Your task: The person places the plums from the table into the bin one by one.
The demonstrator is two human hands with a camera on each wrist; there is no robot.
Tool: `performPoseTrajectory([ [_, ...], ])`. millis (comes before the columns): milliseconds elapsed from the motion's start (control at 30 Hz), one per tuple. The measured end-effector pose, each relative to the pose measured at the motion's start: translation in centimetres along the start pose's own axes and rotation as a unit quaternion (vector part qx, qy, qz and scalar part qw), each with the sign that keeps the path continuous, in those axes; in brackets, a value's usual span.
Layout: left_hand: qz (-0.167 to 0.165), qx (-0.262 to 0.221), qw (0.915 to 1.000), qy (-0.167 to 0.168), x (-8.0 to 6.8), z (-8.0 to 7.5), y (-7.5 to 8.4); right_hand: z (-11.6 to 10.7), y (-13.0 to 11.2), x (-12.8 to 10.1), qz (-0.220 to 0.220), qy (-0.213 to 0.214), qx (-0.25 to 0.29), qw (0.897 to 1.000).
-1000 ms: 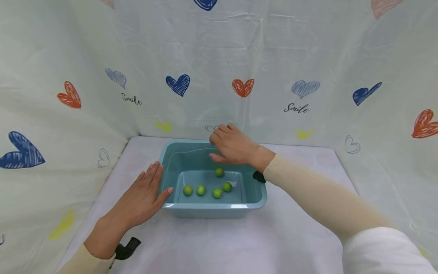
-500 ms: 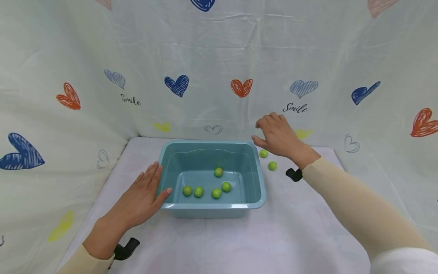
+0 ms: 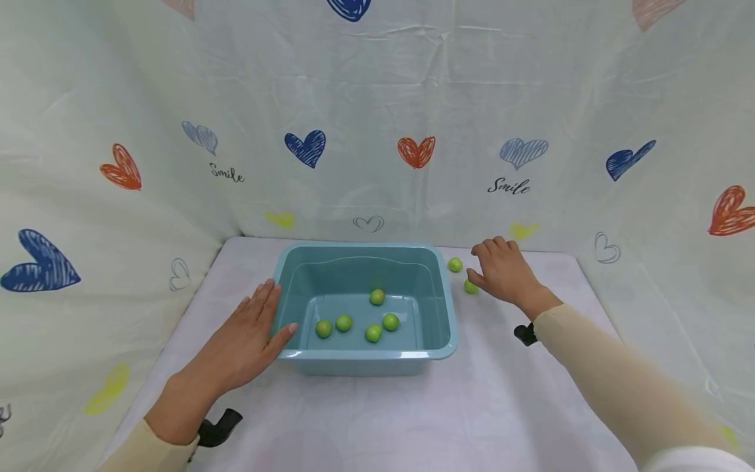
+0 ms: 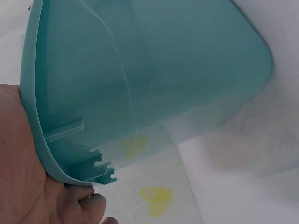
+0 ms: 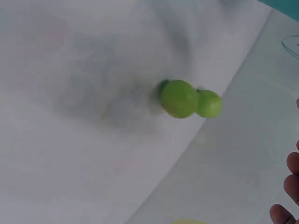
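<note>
1 green fruit (image 5: 179, 99) lies on the desk (image 3: 366, 419) just beside the right thumb, partly hidden by it in the head view; contact cannot be confirmed. The right hand (image 3: 503, 270) has its fingers bent and parted from the thumb, with nothing in hold. The farther fruit (image 3: 455, 264) lies beyond the thumb tip, left of the fingertips. The left hand (image 3: 244, 337) rests with fingers extended along the left rim of the basin (image 3: 354, 355), thumb across it; 5 loose fruits (image 3: 377, 297) lie inside, right of those fingers. Recommended, in my judgement: lower the right fingers over the green fruit and close evenly from opposite sides, since a nudge could roll it. The desk's pale top appears smooth; a heart-printed cloth backdrop (image 3: 354, 85) rises beyond the fingers.
</note>
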State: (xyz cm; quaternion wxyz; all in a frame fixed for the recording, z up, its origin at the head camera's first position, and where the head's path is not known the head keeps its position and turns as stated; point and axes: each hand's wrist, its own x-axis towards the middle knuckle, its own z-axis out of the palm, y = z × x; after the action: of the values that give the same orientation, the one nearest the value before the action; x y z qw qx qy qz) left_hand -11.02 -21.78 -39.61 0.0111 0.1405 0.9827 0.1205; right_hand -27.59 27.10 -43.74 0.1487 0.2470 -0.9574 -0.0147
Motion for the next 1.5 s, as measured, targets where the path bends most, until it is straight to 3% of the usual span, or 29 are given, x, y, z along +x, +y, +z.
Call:
performPoseTrajectory([
  [267,0.002,-0.001,1.0000,-0.001,0.1,0.0,0.1,3.5,0.2,-1.9,0.030,-0.068,-0.010,0.997],
  [533,0.005,-0.010,0.9999,-0.002,-0.2,-0.2,0.1,5.2,0.1,-1.9,0.023,-0.089,-0.030,0.995],
  [867,0.005,-0.016,0.9999,0.001,-0.2,0.0,-0.1,6.5,0.3,-1.8,0.047,-0.124,-0.035,0.991],
  [1233,-0.001,-0.011,0.9999,0.003,-0.2,0.0,0.0,7.5,0.5,-2.0,0.048,-0.123,-0.021,0.991],
  [1500,0.000,-0.008,1.0000,0.005,-0.2,0.1,0.0,6.9,0.6,-2.0,0.057,-0.112,0.003,0.992],
])
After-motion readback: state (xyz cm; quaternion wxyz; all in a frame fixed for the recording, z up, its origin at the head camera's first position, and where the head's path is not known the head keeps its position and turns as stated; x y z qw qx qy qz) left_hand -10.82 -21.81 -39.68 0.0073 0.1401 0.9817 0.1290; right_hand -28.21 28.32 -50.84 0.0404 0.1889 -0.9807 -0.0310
